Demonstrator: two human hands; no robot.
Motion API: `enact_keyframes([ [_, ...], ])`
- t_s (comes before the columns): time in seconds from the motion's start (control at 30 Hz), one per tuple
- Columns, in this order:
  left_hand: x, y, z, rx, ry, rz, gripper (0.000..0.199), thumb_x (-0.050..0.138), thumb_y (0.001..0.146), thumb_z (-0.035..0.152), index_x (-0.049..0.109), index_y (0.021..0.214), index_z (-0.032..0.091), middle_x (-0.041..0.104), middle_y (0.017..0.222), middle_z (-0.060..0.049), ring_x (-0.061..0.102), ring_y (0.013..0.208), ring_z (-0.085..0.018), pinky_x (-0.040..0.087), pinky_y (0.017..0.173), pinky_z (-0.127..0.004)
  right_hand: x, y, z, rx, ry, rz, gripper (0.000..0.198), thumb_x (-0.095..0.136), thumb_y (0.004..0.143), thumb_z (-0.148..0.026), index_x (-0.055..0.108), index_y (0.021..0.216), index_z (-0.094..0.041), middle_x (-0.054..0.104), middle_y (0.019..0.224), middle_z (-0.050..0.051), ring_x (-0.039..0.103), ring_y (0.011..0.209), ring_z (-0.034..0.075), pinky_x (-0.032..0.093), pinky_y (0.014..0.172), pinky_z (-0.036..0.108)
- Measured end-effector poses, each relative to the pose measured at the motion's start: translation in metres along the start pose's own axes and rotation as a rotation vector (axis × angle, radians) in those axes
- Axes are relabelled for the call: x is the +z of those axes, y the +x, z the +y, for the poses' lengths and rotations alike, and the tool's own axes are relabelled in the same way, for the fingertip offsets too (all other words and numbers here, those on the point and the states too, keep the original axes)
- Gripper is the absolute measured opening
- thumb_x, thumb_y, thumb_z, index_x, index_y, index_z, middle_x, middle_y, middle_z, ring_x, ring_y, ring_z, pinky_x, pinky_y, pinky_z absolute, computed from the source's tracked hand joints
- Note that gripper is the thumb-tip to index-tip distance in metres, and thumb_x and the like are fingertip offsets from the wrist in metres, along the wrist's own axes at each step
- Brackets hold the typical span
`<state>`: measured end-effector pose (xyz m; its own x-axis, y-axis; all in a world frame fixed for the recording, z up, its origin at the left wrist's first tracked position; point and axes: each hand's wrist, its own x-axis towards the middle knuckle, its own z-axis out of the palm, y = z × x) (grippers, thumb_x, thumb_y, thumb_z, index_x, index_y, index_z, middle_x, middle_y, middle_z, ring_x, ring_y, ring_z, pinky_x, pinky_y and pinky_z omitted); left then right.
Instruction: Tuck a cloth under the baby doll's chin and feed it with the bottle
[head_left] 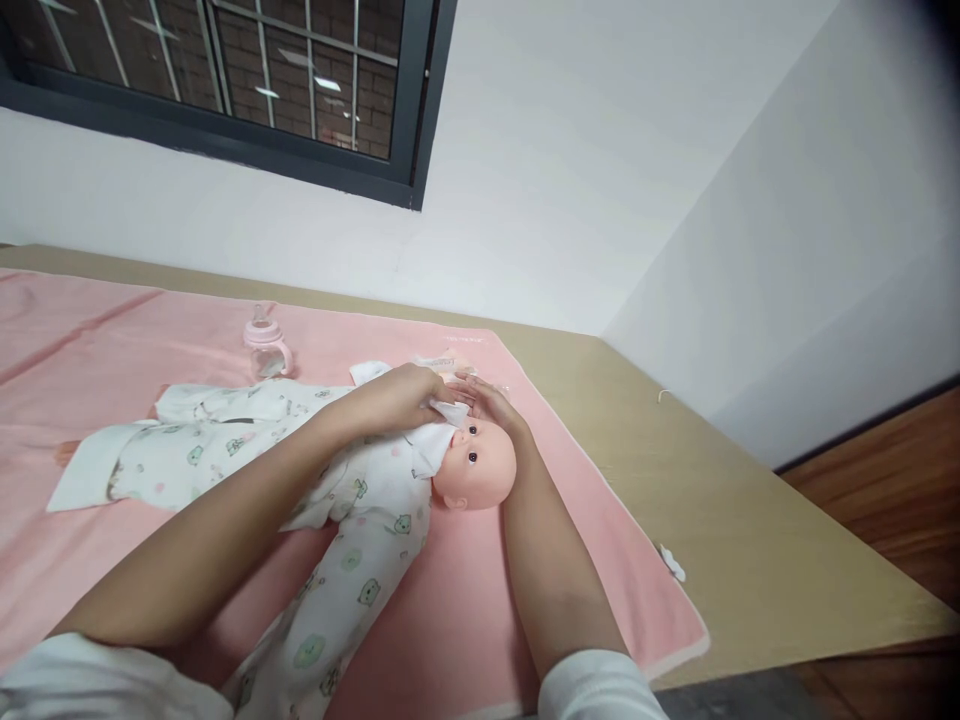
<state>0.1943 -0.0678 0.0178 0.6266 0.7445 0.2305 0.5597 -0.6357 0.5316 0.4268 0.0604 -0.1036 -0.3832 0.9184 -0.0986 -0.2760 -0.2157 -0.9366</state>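
A baby doll (pixel 480 465) in white pyjamas with green animal prints lies on its back, its head to the right. My left hand (pixel 405 397) reaches across its chest, with the fingers closed on a white wipe (pixel 452 411) beside the doll's face. My right hand (pixel 491 402) curves around the far side of the head, its fingers stretched out towards my left fingertips. Just beyond both hands lies a clear packet with print on it (pixel 439 362), partly covered by them. Exactly what the right fingertips touch is hidden.
A pink baby bottle (pixel 268 345) with a handle stands behind the doll on a pink blanket (pixel 457 600). The blanket covers part of a wooden tabletop (pixel 750 560). A small white piece (pixel 673 563) lies at its right edge. Behind are a white wall and a barred window (pixel 300 80).
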Motion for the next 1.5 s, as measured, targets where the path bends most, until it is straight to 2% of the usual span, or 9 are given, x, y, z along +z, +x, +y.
enact_keyframes([
  [0.37, -0.006, 0.000, -0.006, -0.056, 0.039, 0.076, 0.016, 0.055, 0.079, 0.017, 0.071, 0.079, 0.016, 0.069, 0.080, -0.003, 0.061, 0.076, -0.018, 0.043, 0.071, -0.024, -0.002, 0.001, 0.001, 0.005, 0.020, -0.004, 0.026, 0.067, 0.085, -0.024, 0.064, 0.110, -0.021, 0.077, 0.099, 0.006, 0.075, 0.093, 0.019, 0.058, 0.099, 0.036],
  [0.47, -0.013, -0.004, -0.004, -0.041, -0.049, -0.005, 0.015, 0.057, 0.080, 0.023, 0.070, 0.080, 0.015, 0.066, 0.077, -0.002, 0.059, 0.073, -0.017, 0.043, 0.068, -0.024, -0.002, 0.000, 0.001, -0.003, 0.005, -0.004, 0.026, 0.067, 0.086, -0.025, 0.064, 0.111, -0.022, 0.077, 0.101, 0.006, 0.075, 0.096, 0.019, 0.057, 0.101, 0.037],
  [0.6, -0.021, -0.007, -0.003, -0.001, -0.179, -0.179, 0.017, 0.060, 0.079, 0.030, 0.065, 0.077, 0.014, 0.058, 0.071, 0.001, 0.051, 0.064, -0.014, 0.038, 0.059, -0.022, -0.003, 0.001, 0.002, -0.004, -0.003, -0.001, 0.026, 0.067, 0.087, -0.025, 0.064, 0.112, -0.021, 0.077, 0.103, 0.007, 0.074, 0.098, 0.020, 0.056, 0.104, 0.038],
  [0.77, -0.020, -0.008, 0.004, -0.011, -0.104, -0.293, 0.014, 0.058, 0.077, 0.025, 0.065, 0.081, 0.014, 0.056, 0.071, 0.002, 0.049, 0.064, -0.013, 0.033, 0.056, -0.023, -0.005, 0.003, 0.004, -0.015, 0.011, -0.019, 0.027, 0.067, 0.088, -0.028, 0.063, 0.114, -0.020, 0.076, 0.105, 0.007, 0.074, 0.098, 0.020, 0.056, 0.104, 0.039],
  [0.93, -0.017, -0.010, 0.018, -0.098, 0.007, -0.255, 0.011, 0.060, 0.079, 0.026, 0.057, 0.075, 0.016, 0.054, 0.069, 0.002, 0.048, 0.062, -0.013, 0.030, 0.054, -0.025, -0.002, 0.001, 0.002, -0.007, 0.013, -0.004, 0.025, 0.066, 0.088, -0.026, 0.063, 0.112, -0.021, 0.077, 0.103, 0.007, 0.074, 0.097, 0.020, 0.055, 0.104, 0.040],
  [1.07, -0.013, -0.009, 0.023, -0.125, 0.046, -0.219, 0.010, 0.060, 0.080, 0.026, 0.057, 0.077, 0.018, 0.058, 0.073, 0.001, 0.052, 0.065, -0.015, 0.031, 0.054, -0.025, 0.002, -0.002, 0.000, 0.005, 0.019, 0.019, 0.023, 0.062, 0.090, -0.023, 0.064, 0.112, -0.019, 0.077, 0.102, 0.008, 0.074, 0.096, 0.020, 0.055, 0.104, 0.040],
  [1.3, -0.008, -0.007, 0.017, -0.155, 0.106, -0.215, 0.014, 0.059, 0.081, 0.027, 0.053, 0.072, 0.018, 0.058, 0.070, 0.001, 0.052, 0.063, -0.016, 0.030, 0.052, -0.027, 0.002, -0.001, -0.001, 0.012, 0.022, 0.021, 0.022, 0.059, 0.091, -0.022, 0.064, 0.112, -0.020, 0.077, 0.101, 0.007, 0.075, 0.094, 0.019, 0.055, 0.104, 0.040],
  [1.5, -0.010, -0.007, 0.012, -0.105, 0.109, -0.175, 0.006, 0.059, 0.080, 0.023, 0.061, 0.080, 0.017, 0.064, 0.075, 0.000, 0.056, 0.068, -0.017, 0.033, 0.057, -0.026, -0.002, 0.001, 0.000, 0.005, 0.023, 0.007, 0.025, 0.064, 0.088, -0.023, 0.064, 0.113, -0.020, 0.077, 0.103, 0.008, 0.075, 0.095, 0.020, 0.055, 0.104, 0.040],
])
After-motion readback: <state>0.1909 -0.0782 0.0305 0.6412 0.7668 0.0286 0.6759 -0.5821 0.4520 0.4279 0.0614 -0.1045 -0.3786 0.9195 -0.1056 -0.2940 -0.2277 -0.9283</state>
